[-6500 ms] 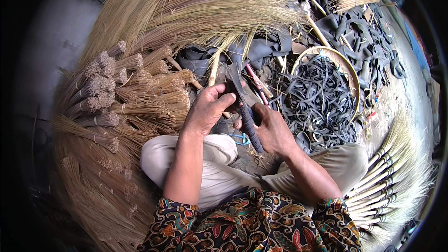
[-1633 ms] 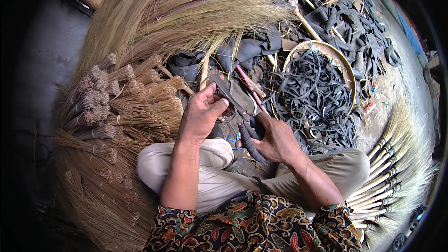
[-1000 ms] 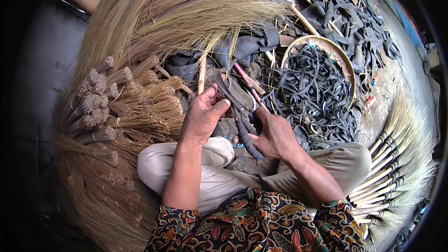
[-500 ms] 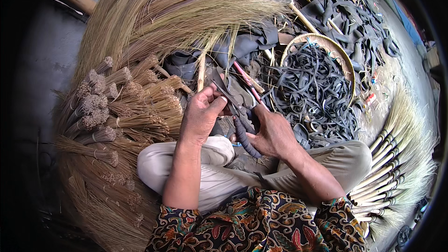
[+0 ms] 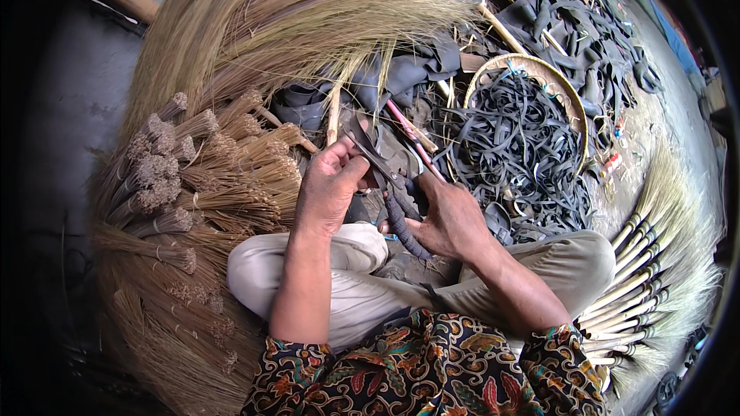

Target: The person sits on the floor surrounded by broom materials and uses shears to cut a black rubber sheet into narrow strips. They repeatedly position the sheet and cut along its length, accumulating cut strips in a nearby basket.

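Seated cross-legged on the floor. Left hand (image 5: 327, 189) pinching a dark rubber strip (image 5: 370, 150), grip closed. Right hand (image 5: 451, 219) closed around large scissors (image 5: 401, 212) above the lap. Round woven basket (image 5: 566, 100) just beside, heaped with black rubber strips (image 5: 512, 139). Broom-straw bundles (image 5: 200, 177) at left.

I see bundles of tied broom straw (image 5: 193, 177) at left, a long straw sheaf (image 5: 308, 23) above them, a round woven basket (image 5: 566, 96) of black rubber strips (image 5: 516, 146) at right, and finished brooms (image 5: 655, 293) beside it.
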Demonstrator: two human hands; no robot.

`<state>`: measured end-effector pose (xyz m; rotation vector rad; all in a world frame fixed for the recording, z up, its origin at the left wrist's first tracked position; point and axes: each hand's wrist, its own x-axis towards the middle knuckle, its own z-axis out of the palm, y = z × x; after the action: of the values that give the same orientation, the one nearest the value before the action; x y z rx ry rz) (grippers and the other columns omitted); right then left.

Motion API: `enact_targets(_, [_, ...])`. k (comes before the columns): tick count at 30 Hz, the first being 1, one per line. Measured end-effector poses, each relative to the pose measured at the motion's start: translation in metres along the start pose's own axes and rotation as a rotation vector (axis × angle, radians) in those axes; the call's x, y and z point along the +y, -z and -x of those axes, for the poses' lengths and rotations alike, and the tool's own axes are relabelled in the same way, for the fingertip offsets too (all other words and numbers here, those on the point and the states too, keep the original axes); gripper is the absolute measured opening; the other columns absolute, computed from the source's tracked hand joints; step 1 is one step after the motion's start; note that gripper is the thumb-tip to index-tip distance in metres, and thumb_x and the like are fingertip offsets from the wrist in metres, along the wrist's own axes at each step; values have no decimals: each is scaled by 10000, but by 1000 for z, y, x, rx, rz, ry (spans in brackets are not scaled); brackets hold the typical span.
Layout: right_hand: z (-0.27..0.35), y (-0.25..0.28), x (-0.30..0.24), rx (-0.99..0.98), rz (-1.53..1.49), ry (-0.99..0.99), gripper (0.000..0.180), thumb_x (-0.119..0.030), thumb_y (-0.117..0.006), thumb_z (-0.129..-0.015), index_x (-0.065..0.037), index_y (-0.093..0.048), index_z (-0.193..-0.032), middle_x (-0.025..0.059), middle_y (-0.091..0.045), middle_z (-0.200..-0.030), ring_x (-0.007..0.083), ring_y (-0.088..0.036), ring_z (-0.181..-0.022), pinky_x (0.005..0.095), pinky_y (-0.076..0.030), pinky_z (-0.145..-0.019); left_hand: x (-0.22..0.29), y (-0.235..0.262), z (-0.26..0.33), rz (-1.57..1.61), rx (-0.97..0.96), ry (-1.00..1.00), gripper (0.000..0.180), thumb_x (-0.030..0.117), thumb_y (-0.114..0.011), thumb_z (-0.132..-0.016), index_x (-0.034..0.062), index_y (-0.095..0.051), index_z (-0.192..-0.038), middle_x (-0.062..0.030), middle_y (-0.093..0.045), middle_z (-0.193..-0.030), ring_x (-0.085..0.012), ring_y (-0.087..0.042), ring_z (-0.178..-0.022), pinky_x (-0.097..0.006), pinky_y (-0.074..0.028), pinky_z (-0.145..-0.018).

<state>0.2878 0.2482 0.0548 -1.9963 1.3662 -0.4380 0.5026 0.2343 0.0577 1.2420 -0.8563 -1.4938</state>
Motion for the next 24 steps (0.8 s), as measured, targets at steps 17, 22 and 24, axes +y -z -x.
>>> enact_targets(17, [-1, -2, 2, -4, 13, -4, 731, -663, -794, -775, 10, -648, -1019, 218, -699, -708, 423, -727, -722, 517, -567, -673, -3, 0, 0, -19, -34, -23, 540, 113, -607, -1034, -41, -453, -1529, -89, -708, -1201, -130, -715, -916, -311, -619, -770])
enact_targets(22, [-1, -2, 4, -70, -16, -48, 711, -647, -791, -784, 11, -647, -1011, 214, -706, -723, 428, -727, -728, 513, -571, -682, 2, -2, -3, 115, 15, -58, 514, 92, -590, -1037, -43, -469, -1518, -86, -704, -1218, -121, -709, -935, -298, -609, -795])
enact_targets(24, [0, -2, 3, -74, -26, -31, 694, -632, -793, -787, 9, -647, -1010, 215, -708, -727, 427, -727, -731, 511, -571, -685, 6, 2, -3, 84, 37, -62, 506, 81, -581, -1038, -43, -471, -1517, -91, -701, -1223, -122, -709, -938, -295, -607, -805])
